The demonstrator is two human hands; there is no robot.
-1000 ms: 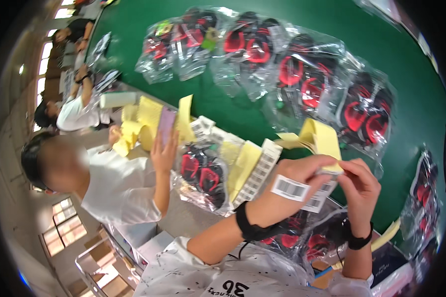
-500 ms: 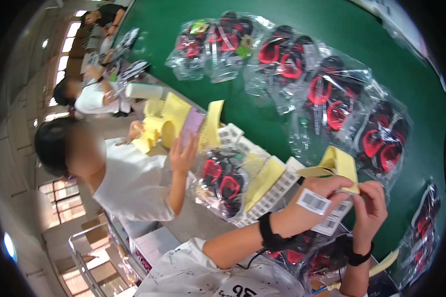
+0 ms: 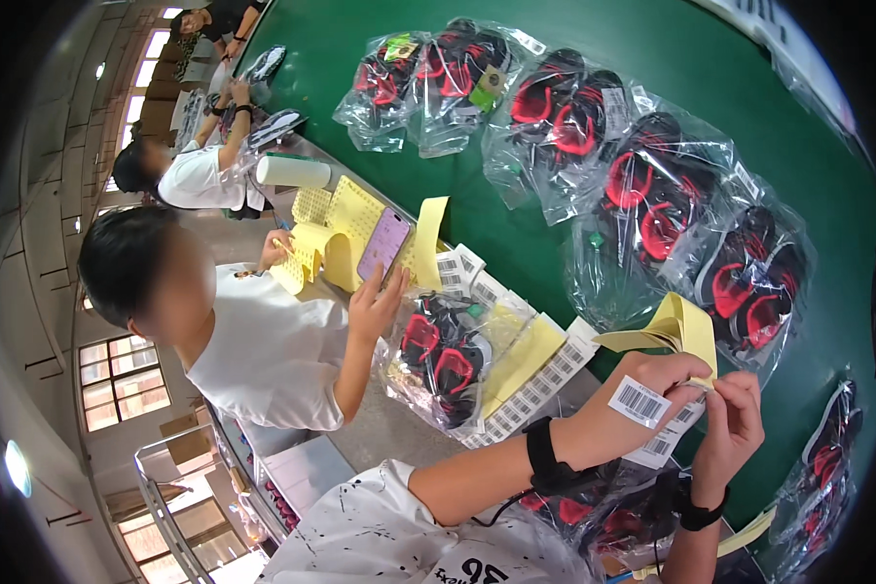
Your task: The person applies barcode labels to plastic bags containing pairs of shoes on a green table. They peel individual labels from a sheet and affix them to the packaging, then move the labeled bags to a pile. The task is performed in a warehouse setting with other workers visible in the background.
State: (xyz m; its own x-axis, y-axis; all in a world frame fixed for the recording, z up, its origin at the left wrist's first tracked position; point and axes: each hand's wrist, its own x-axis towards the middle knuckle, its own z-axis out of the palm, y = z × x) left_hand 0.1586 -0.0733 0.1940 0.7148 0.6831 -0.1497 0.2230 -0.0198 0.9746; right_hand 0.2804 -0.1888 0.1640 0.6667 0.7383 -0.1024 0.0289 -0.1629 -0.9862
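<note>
My left hand [image 3: 642, 394] is closed on a bent strip of yellow label backing paper [image 3: 686, 321], which loops up above the fingers. On the back of that hand sticks a white barcode label [image 3: 638, 401]. The fingers of my right hand [image 3: 735, 423] pinch together at the strip's lower edge, touching the left fingertips. Below them hangs a sheet of white barcode labels [image 3: 657, 448], partly hidden by my left hand. Bagged black-and-red shoes [image 3: 623, 511] lie under my forearms, partly covered.
Several clear bags of black-and-red shoes [image 3: 657, 190] lie in a curved row across the green table [image 3: 516, 234]. Left of my hands are barcode sheets [image 3: 526, 409], another shoe bag [image 3: 438, 360], yellow sheets [image 3: 350, 219] and a phone [image 3: 383, 243]. A co-worker [image 3: 263, 341] reaches there.
My hands have shifted slightly right and down in the picture, still together at the yellow strip. The co-worker's hand near the phone appears a little farther right.
</note>
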